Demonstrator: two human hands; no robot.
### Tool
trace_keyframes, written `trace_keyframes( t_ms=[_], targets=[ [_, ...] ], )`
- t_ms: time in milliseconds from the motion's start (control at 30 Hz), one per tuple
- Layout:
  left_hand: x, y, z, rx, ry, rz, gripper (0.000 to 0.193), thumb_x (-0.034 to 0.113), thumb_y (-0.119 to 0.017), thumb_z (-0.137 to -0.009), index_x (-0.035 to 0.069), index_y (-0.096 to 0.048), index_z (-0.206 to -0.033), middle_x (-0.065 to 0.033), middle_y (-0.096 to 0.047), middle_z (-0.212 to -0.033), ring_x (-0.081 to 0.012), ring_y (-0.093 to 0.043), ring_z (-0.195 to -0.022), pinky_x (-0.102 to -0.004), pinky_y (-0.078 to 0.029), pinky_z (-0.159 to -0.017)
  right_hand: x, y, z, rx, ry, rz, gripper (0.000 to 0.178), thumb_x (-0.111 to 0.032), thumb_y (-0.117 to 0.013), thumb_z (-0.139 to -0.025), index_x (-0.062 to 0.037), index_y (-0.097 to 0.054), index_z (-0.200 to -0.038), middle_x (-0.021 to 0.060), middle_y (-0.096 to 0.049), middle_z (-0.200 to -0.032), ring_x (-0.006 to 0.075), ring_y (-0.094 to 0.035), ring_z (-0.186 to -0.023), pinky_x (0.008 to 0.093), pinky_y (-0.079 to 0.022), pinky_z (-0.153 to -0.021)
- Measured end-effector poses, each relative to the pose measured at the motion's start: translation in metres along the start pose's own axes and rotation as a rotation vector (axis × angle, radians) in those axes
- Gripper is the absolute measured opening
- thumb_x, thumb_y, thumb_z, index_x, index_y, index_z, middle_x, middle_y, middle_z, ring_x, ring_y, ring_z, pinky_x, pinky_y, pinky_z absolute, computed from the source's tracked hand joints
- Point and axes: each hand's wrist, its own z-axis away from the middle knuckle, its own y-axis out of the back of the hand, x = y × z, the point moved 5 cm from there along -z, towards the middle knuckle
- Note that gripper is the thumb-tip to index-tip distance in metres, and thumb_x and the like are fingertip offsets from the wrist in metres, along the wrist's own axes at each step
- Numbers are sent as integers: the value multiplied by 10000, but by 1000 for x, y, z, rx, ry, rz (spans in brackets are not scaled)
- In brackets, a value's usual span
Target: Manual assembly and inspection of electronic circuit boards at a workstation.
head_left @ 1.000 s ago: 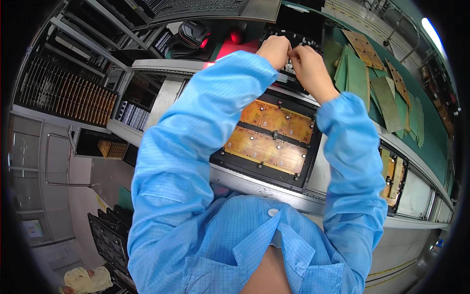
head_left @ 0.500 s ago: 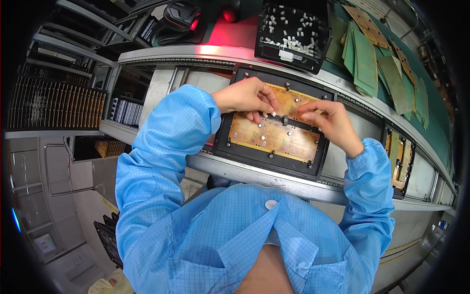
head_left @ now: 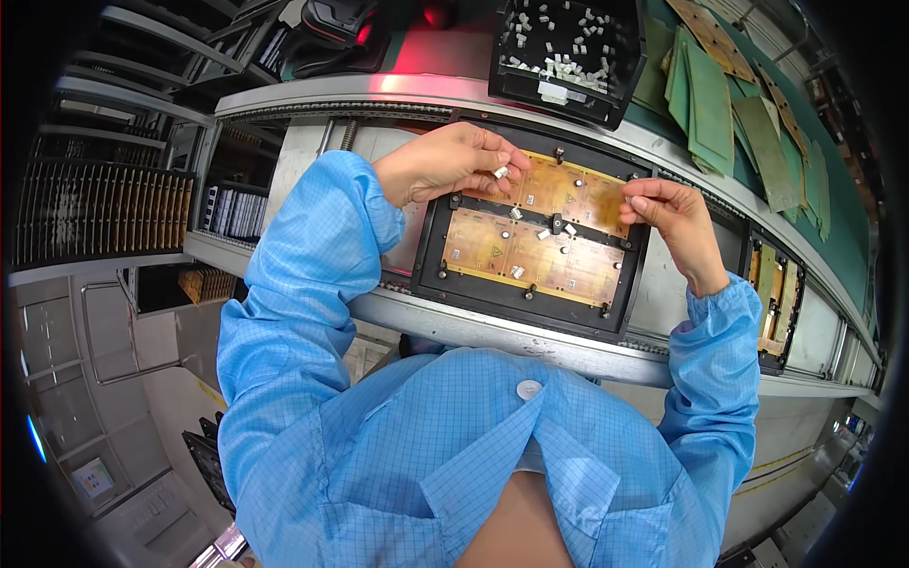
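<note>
**Head camera: two hands over the brown boards**

Head camera looks down at a person in a light blue coat who stands at a long metal rail point(head_left: 530, 331). A black frame point(head_left: 431, 260) sits on the rail, and in it lie yellow-brown circuit boards point(head_left: 530, 256).

The left hand point(head_left: 445, 166) hangs over the top left corner of the frame. Its fingers are curled in, and the thumb and first finger pinch a small white part point(head_left: 500, 173) at the tips. The part is just above the upper board.

The right hand point(head_left: 668, 213) is over the top right side of the frame. Its fingers are bent close together, with the tips near the board edge. I cannot tell if it has anything between them.

A few more little white parts point(head_left: 543, 234) already sit on the boards, near the middle, between the two hands.

Behind the frame, on the far side, stands a black bin point(head_left: 606, 85) with many white pieces in it. To its right lies a pile of green boards point(head_left: 720, 104), some overlapping. Farther right on the rail is another black frame point(head_left: 772, 298) with boards in it. On the left are racks point(head_left: 95, 213) full of thin boards standing on edge.
</note>
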Motion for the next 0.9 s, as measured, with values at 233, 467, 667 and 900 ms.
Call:
trace_keyframes(
  t_ms=[233, 467, 667, 900],
  targets=[
    [-1, -6, -2, -61, 6, 60, 245, 46, -529, -956, -51, -575, -1175, -109, -658, -1014, -148, -657, -930, -248, -544, -876, -11, 11, -7, 84, 118, 105, 169, 63, -596, -882, 68, -657, -1039, 103, -640, -1057, 182, -672, -915, 278, -550, -851],
    [56, -15, -24, 78, -296, -283, 233, 86, -594, -935, -8, -633, -1144, -41, -658, -978, -72, -589, -773, -184, -493, -704, -21, 0, -16, 70, 264, 470, 192, 105, -612, -825, 30, -664, -993, 66, -635, -1016, 157, -641, -904, 260, -520, -819],
    [113, 6, -102, 323, -679, -469, 241, 40, -624, -899, -43, -646, -1125, -73, -676, -950, -87, -613, -767, -215, -522, -709, -25, -19, -22, 18, 449, 793, 210, 107, -608, -798, 16, -661, -980, 92, -648, -960, 206, -642, -871, 291, -503, -793],
    [129, 9, -95, 646, -805, -693, 122, 17, -708, -738, -14, -692, -855, -147, -697, -749, -203, -686, -697, -312, -542, -644, -28, -22, -21, 95, 478, 858, 231, 60, -648, -798, -7, -643, -1020, 104, -641, -913, 231, -633, -834, 308, -503, -760]
  ],
)
